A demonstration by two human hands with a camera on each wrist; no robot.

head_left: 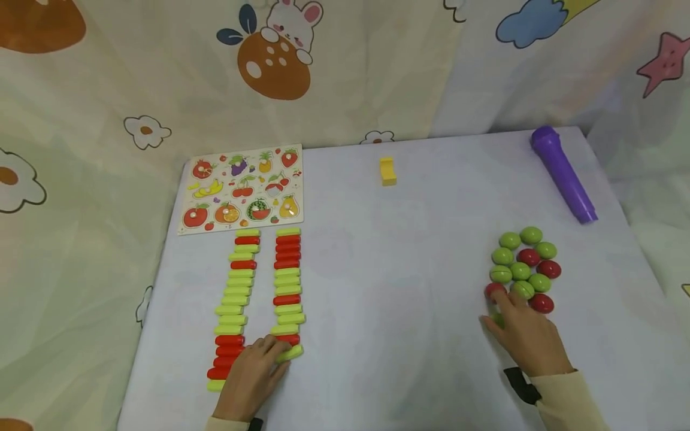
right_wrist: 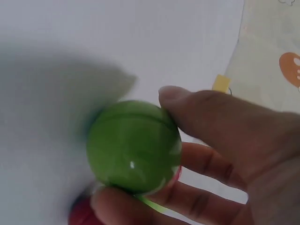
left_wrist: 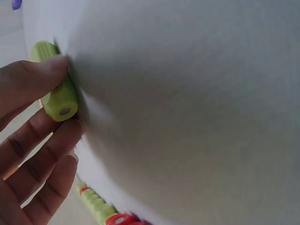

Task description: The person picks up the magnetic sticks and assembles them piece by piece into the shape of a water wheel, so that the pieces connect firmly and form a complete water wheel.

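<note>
pale desk point(head_left: 388, 287) against cartoon-print curtains, two hands busy at opposite ends.

left hand point(head_left: 250, 377) lies at the near end of two rows of red and yellow-green sticks point(head_left: 259, 299), thumb and fingers pinching a yellow-green stick point(head_left: 289, 353) at the foot of the right-hand row; the left wrist view shows that stick point(left_wrist: 55, 82) held between thumb and fingertips. right hand point(head_left: 525, 335) sits at the near edge of a cluster of green and red balls point(head_left: 524, 269), and in the right wrist view its thumb and fingers curl round a green ball point(right_wrist: 133, 146). a fruit puzzle board point(head_left: 242, 188), a yellow block point(head_left: 387, 170) and a purple tube point(head_left: 563, 173) lie farther back, well apart from both hands.
</note>
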